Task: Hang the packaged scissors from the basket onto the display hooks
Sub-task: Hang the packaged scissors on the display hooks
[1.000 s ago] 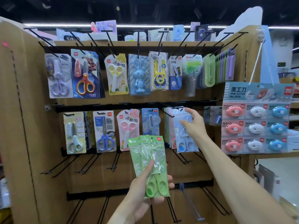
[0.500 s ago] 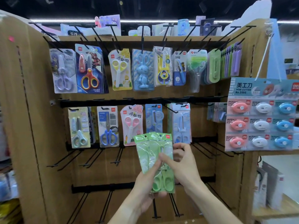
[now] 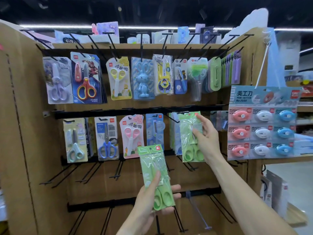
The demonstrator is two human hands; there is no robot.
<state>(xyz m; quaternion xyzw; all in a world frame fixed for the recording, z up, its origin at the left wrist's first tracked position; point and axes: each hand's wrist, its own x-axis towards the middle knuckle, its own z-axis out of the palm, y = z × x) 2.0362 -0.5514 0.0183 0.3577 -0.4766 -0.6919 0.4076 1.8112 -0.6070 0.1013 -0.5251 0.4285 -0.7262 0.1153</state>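
The right hand (image 3: 205,135) has lifted from the stack and now pinches one green scissors pack (image 3: 190,133) at the middle row hook (image 3: 173,118), before blue packs (image 3: 176,133). The left hand (image 3: 149,199) grips another green pack (image 3: 156,177) lower, in shiny clear plastic

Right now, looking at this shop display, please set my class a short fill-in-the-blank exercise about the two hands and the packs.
1. The right hand holds a ____ pack of scissors up at a hook in the middle row.
2. The left hand holds ____ green pack lower down.
3. The card of mini cutters hangs to the ____ of the shelf.

Missing words: green; another; right
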